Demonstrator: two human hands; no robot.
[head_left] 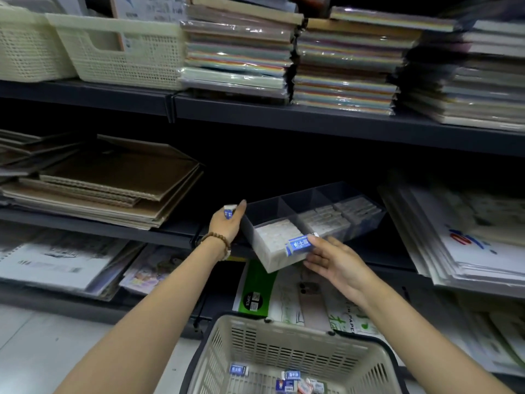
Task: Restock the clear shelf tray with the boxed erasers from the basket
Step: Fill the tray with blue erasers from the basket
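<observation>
Head view: left grip (225, 226) pinches a boxed eraser (229, 211) beside the clear tray (277, 260); right grip (335, 263) holds a second eraser (298, 245).

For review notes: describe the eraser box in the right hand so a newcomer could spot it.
Find the clear tray jutting from the middle shelf above the basket. At its near end the right hand holds a blue eraser box lying lengthwise. The other box in the left hand stands on end at the tray's left wall.
</observation>
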